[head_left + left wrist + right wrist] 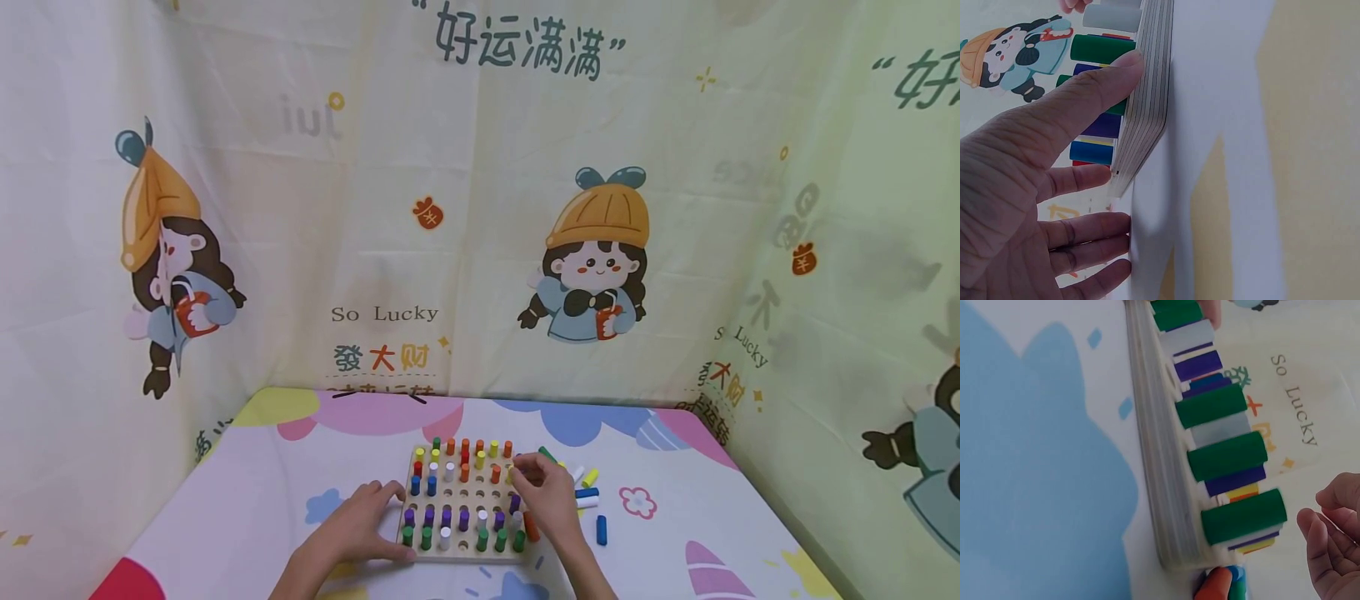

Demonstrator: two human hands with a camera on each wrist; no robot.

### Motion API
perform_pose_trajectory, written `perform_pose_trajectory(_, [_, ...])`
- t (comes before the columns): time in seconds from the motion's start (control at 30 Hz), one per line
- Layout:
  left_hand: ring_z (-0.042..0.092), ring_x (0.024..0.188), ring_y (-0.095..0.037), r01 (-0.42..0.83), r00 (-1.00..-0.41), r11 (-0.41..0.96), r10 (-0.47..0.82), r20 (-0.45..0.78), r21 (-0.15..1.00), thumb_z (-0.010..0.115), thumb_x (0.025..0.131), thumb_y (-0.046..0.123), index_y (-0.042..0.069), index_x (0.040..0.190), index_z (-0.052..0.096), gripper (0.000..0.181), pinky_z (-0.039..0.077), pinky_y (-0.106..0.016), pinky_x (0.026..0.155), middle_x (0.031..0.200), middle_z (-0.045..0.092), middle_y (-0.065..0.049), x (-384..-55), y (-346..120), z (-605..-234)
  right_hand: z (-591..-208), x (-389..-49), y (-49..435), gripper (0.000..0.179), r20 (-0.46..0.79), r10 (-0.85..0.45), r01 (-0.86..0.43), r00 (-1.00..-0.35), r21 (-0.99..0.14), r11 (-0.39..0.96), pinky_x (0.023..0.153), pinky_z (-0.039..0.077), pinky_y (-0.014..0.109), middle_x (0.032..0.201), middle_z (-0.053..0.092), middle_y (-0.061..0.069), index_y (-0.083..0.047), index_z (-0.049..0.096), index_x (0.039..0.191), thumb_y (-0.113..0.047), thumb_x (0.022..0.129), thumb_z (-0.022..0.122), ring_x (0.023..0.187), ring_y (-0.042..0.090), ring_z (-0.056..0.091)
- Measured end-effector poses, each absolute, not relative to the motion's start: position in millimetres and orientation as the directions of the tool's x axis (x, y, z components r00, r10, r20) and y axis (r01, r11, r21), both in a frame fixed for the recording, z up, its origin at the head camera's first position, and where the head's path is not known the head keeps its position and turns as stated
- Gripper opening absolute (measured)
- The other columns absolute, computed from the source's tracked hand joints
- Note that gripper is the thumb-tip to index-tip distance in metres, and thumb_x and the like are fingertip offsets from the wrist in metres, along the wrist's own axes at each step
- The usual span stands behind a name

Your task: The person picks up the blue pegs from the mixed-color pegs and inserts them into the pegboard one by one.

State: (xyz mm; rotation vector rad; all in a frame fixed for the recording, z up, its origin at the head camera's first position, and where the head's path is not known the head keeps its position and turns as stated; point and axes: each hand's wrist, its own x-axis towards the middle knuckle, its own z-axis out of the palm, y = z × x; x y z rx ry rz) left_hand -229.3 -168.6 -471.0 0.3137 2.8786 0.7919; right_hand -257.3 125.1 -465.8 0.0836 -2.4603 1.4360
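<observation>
On my feed, a wooden pegboard lies flat on the worktop, its near edge facing me. The left hand is at the board's left side: in the left wrist view I see the thumb resting on the near edge by a green peg, the other fingers extended and spread apart from the thumb, with one fingertip at the board's corner. The right hand is above the board's right edge, fingers bent and fingertips close together, right beside a yellow peg. I cannot tell whether they pinch that peg, because the hand partly covers it.

The pegs stand upright in rows. Along the nearest row I make out green ones and a white peg, with a bare hole among them; the row behind is mostly purple. Two blue pegs stand side by side toward the left, and several holes in the middle are unfilled.

An orange-red peg lies just beside the board's right side. Farther right I have more loose pegs lying on the worktop, among them a blue peg apart from the others. A pale printed curtain hangs behind.
</observation>
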Motion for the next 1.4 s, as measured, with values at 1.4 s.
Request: perform_pose_trajectory(1.4, [0.053, 0.100, -0.027, 0.143, -0.969, 0.834, 0.228, -0.098, 0.533, 0.094, 0.063, 0.055, 0.023, 0.117, 0.062, 0.070, 0.051, -0.063, 0.094, 0.113, 0.060, -0.008, -230.1, -168.5, -471.1, -494.3, -277.6, 146.5, 0.021, 0.153, 0.082, -0.078, -0.985, -0.810, 0.582, 0.076, 0.061, 0.035, 0.099, 0.072, 0.007, -0.003, 0.071, 0.108, -0.006, 0.088, 0.077, 0.083, 0.017, 0.066])
